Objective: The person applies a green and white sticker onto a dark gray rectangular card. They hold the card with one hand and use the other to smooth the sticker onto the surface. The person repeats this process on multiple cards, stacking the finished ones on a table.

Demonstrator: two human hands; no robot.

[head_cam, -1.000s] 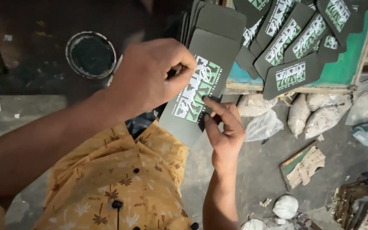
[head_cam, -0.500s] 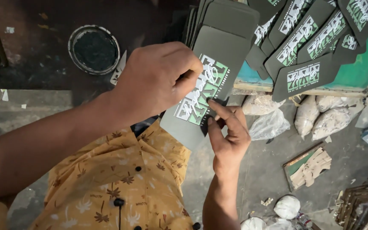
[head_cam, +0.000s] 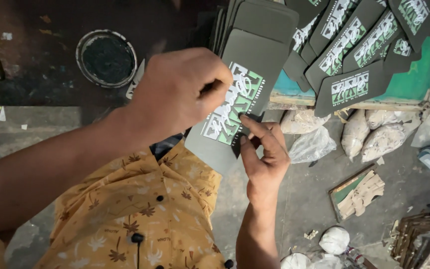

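Observation:
A dark grey flat piece with a white and green printed patch lies on top of a stack of like pieces. My left hand rests over its left half, fingers curled and pinching at the print. My right hand comes up from below, thumb and forefinger pinching the piece's lower edge beside a small dark scrap. More printed dark pieces are fanned out on a green-topped table to the right.
A round tin of dark ink stands on a dark bench at upper left. Below the table lie white stuffed bags, a clear plastic bag, and a small tray of scraps on the concrete floor.
My left hand has slid slightly right along the print. My right hand's fingers have shifted a little at the lower edge. The piece stays where it was.

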